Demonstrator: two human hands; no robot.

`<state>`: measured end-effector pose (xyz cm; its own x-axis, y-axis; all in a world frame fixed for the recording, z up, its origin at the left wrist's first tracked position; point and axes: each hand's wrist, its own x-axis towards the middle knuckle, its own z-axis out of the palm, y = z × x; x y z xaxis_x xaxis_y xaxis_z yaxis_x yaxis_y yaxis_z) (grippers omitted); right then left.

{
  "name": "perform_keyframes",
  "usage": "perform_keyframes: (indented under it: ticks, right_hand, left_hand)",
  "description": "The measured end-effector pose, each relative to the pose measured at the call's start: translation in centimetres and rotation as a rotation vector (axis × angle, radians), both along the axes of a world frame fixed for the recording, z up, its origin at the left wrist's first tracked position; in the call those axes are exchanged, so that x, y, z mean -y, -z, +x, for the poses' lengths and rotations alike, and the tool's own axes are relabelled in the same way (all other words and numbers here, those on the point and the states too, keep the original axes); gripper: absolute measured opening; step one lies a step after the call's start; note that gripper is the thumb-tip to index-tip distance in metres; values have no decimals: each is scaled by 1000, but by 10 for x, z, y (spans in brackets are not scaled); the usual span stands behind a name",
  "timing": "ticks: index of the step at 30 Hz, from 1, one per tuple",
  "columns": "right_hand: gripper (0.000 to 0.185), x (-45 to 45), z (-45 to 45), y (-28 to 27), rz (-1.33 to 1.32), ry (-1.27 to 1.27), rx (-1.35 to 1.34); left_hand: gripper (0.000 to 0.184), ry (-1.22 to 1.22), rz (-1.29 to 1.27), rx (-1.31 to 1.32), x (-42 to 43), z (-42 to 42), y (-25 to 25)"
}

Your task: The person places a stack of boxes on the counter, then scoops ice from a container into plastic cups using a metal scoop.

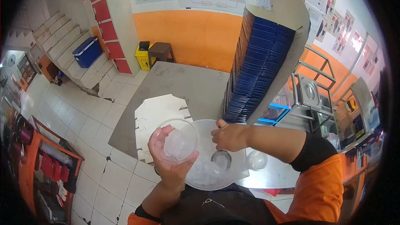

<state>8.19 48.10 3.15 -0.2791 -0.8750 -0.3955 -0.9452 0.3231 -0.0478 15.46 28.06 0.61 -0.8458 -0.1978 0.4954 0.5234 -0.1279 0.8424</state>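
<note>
My left hand (177, 171) is wrapped round a clear plastic cup (194, 135), tilted so that its mouth faces me. Inside the cup lie translucent pieces that look like ice (178, 145). Below it and to the right is a white plastic basin (208, 123) with more ice-like pieces (204, 170) at the bottom. Over the basin, my right hand (231, 136) is closed on the handle of a rounded metal scoop (221, 159). The handle is mostly hidden by my fingers, and the scoop's head hangs down into the basin.
Flat white cardboard (156, 108) lies on the grey table (200, 83). A tall stack of dark blue folded boxes (262, 58) rises behind my right hand. Another clear round container (256, 159) sits right of the basin. A metal rack (318, 75) stands at the right.
</note>
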Motion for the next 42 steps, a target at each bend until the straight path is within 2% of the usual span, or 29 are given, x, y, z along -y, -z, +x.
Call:
perform_keyframes:
  ticks: [2, 5, 10, 16, 19, 29, 34, 37, 42]
  right_hand:
    - [14, -4, -6, -17, 10, 1, 137]
    - [16, -8, -9, -3, -187, 8, 197]
    - [18, -15, -12, -2, -276, 42, 251]
    - [20, -26, -19, -13, -353, 89, 338]
    - [20, -32, -21, -13, -397, 126, 373]
    - [23, -60, -19, -18, -558, 274, 495]
    - [22, -78, 10, -84, -519, 359, 323]
    - [21, -86, 25, -126, -516, 409, 250]
    - [19, -75, 53, -193, -386, 498, -43]
  left_hand:
    - [89, 2, 8, -9, 0, -2, -1]
    - [90, 3, 41, 13, -3, -2, -3]
    - [89, -10, -56, -38, -3, -4, -3]
    - [89, 40, 53, 44, -7, -1, -14]
    - [89, 3, -148, -4, 3, -3, -12]
    - [92, -93, -146, 16, 17, 11, -29]
    - [89, -123, -336, -6, 25, 7, -30]
    - [88, -75, -342, 16, 16, 8, -32]
    - [87, 169, -362, 6, -4, 13, -23]
